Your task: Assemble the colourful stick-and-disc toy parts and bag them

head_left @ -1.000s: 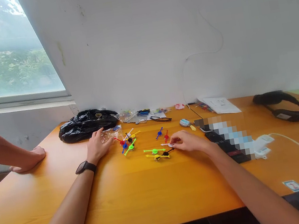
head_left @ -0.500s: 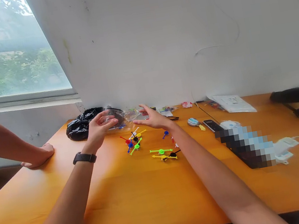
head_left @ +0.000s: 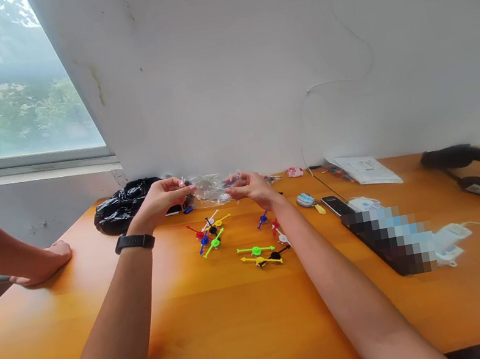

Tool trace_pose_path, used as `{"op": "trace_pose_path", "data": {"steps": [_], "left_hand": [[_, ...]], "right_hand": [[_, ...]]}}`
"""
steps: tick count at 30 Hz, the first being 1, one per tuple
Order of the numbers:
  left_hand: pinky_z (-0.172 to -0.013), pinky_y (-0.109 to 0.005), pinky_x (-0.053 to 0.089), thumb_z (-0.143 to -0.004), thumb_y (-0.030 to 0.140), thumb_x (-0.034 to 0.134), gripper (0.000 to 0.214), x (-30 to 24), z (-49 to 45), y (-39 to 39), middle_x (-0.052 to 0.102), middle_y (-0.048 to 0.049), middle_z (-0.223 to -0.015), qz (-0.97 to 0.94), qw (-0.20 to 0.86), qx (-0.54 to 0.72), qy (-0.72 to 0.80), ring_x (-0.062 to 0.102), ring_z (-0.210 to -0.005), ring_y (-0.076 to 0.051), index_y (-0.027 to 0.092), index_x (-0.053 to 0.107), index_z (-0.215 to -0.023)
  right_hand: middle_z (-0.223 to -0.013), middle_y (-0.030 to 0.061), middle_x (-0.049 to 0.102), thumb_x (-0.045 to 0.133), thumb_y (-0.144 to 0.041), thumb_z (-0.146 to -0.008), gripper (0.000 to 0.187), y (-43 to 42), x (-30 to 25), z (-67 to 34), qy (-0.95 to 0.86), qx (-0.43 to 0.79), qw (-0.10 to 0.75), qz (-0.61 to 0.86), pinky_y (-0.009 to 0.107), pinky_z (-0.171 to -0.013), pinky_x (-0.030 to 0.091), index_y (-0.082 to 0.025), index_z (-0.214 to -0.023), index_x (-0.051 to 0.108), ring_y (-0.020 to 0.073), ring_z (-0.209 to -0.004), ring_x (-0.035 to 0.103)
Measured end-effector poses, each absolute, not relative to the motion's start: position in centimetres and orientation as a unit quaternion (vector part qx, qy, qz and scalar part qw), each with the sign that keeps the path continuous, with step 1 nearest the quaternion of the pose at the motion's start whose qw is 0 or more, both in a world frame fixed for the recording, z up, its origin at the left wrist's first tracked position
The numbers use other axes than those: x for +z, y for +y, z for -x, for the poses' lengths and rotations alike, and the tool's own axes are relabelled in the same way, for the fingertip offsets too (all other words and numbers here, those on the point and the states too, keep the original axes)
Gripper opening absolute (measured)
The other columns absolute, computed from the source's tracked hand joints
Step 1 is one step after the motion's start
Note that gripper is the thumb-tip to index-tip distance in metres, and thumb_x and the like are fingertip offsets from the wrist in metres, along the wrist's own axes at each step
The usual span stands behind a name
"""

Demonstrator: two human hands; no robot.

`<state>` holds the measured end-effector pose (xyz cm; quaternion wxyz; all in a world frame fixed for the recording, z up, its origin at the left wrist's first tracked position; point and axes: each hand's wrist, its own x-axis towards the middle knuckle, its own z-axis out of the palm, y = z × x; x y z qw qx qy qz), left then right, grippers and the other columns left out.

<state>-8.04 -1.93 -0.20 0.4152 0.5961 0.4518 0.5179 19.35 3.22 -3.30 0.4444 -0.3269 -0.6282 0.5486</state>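
A clear plastic bag [head_left: 211, 189] is stretched between my two hands above the far part of the table. My left hand [head_left: 162, 200], with a dark band on its wrist, pinches the bag's left end. At the right end my right hand [head_left: 255, 189] has its thumb and fingers closed on the plastic. Nearer to me lie small coloured arrow spinners: a tight cluster with a light green spinner [head_left: 214, 243] in front, then another green spinner [head_left: 256, 251] and a yellow spinner [head_left: 261, 260]. A blue spinner [head_left: 264, 219] lies close to my right wrist, which partly hides red and white ones.
A shiny black plastic bag [head_left: 118, 210] sits at the back left. Another person's hand [head_left: 53, 262] rests on the table's left edge. To the right are a round tin [head_left: 305, 200], a phone [head_left: 336, 206], a white packet [head_left: 363, 170], a power strip with plugs [head_left: 449, 245] and a black headset [head_left: 472, 154].
My hands were apart with fingers spread near the plastic; now both have closed on the clear bag and pull it taut. The view has shifted slightly to the right.
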Motion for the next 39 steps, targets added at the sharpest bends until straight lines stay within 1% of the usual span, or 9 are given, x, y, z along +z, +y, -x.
{"op": "trace_pose_path", "data": {"steps": [3, 6, 9, 13, 16, 23, 30, 35, 39], "left_hand": [[-0.048, -0.024, 0.039, -0.067, 0.040, 0.097, 0.044, -0.1, 8.4, -1.5, 0.052, 0.0047, -0.057, -0.570, 0.448, 0.529, 0.441, 0.049, -0.049, -0.009, 0.020, 0.057, -0.069], [-0.052, -0.024, 0.044, -0.067, 0.041, 0.097, 0.045, -0.1, 8.6, -1.2, 0.067, -0.0012, -0.074, -0.540, 0.454, 0.558, 0.437, 0.055, -0.054, -0.008, 0.020, 0.057, -0.072], [-0.057, -0.025, 0.050, -0.069, 0.043, 0.096, 0.046, -0.1, 8.8, -1.1, 0.077, -0.0071, -0.093, -0.536, 0.447, 0.563, 0.443, 0.062, -0.060, -0.009, 0.019, 0.058, -0.075], [-0.057, -0.023, 0.050, -0.069, 0.045, 0.096, 0.047, -0.1, 9.2, -1.2, 0.078, -0.0079, -0.091, -0.539, 0.448, 0.561, 0.441, 0.065, -0.063, -0.011, 0.019, 0.057, -0.077], [-0.054, -0.024, 0.048, -0.068, 0.042, 0.097, 0.045, -0.2, 9.5, -1.2, 0.077, -0.0072, -0.089, -0.531, 0.435, 0.575, 0.445, 0.063, -0.059, -0.010, 0.019, 0.059, -0.078], [-0.059, -0.026, 0.053, -0.067, 0.037, 0.096, 0.036, 0.7, 10.0, -2.1, 0.077, -0.0077, -0.087, -0.592, 0.406, 0.525, 0.457, 0.070, -0.074, -0.018, 0.018, 0.075, -0.089], [-0.084, -0.034, 0.059, -0.075, 0.036, 0.087, 0.022, 3.7, 8.3, -4.9, 0.078, -0.0082, -0.089, -0.735, 0.395, 0.385, 0.395, 0.073, -0.092, -0.024, 0.018, 0.075, -0.073], [-0.071, -0.029, 0.053, -0.077, 0.030, 0.084, 0.023, 4.9, 6.2, -5.9, 0.067, -0.0034, -0.069, -0.752, 0.386, 0.410, 0.342, 0.064, -0.072, -0.017, 0.016, 0.070, -0.065], [-0.068, -0.027, 0.050, -0.074, 0.025, 0.084, 0.018, 4.9, 5.3, -5.8, 0.067, -0.0041, -0.080, -0.741, 0.364, 0.460, 0.327, 0.061, -0.075, -0.015, 0.015, 0.070, -0.066]], "right_hand": [[-0.091, 0.0024, 0.076, 0.101, -0.039, -0.063, 0.065, 3.1, -3.3, -19.7, -0.628, 0.592, 0.405, 0.301, 0.034, -0.081, 0.063, -0.021, -0.117, 0.070, 0.0180, -0.080, 0.075], [-0.097, 0.0049, 0.078, 0.102, -0.033, -0.063, 0.080, 2.9, -3.2, -19.7, -0.597, 0.646, 0.370, 0.299, 0.039, -0.087, 0.066, -0.023, -0.131, 0.061, 0.0217, -0.088, 0.078], [-0.086, 0.0040, 0.078, 0.103, -0.031, -0.062, 0.073, 2.9, -3.0, -19.5, -0.580, 0.644, 0.384, 0.319, 0.035, -0.080, 0.067, -0.021, -0.123, 0.065, 0.0202, -0.079, 0.077], [-0.089, 0.0073, 0.080, 0.095, -0.046, -0.074, 0.042, 3.4, -3.0, -19.3, -0.605, 0.624, 0.381, 0.315, 0.029, -0.078, 0.065, -0.018, -0.100, 0.076, 0.0166, -0.080, 0.075], [-0.084, 0.0068, 0.079, 0.097, -0.048, -0.069, 0.040, 3.7, -3.2, -19.5, -0.603, 0.616, 0.388, 0.327, 0.025, -0.074, 0.064, -0.017, -0.086, 0.079, 0.0145, -0.074, 0.073], [-0.090, 0.0068, 0.079, 0.092, -0.050, -0.075, 0.040, 3.2, -2.4, -22.3, -0.730, 0.556, 0.244, 0.314, 0.028, -0.078, 0.060, -0.017, -0.095, 0.082, 0.0149, -0.080, 0.071], [-0.108, 0.0065, 0.079, 0.072, -0.050, -0.093, 0.029, 2.2, -0.2, -21.6, -0.663, 0.521, 0.483, 0.238, 0.038, -0.101, 0.056, -0.023, -0.101, 0.080, 0.0236, -0.113, 0.070], [-0.121, 0.0031, 0.076, 0.066, -0.026, -0.091, 0.023, -0.8, 2.7, -19.4, -0.766, 0.468, 0.411, 0.160, 0.040, -0.107, 0.052, -0.028, -0.110, 0.078, 0.0234, -0.126, 0.065], [-0.126, 0.0027, 0.073, 0.061, -0.018, -0.090, 0.032, -2.5, 4.1, -18.0, -0.820, 0.433, 0.351, 0.129, 0.038, -0.101, 0.051, -0.027, -0.118, 0.073, 0.0215, -0.124, 0.064]]}}
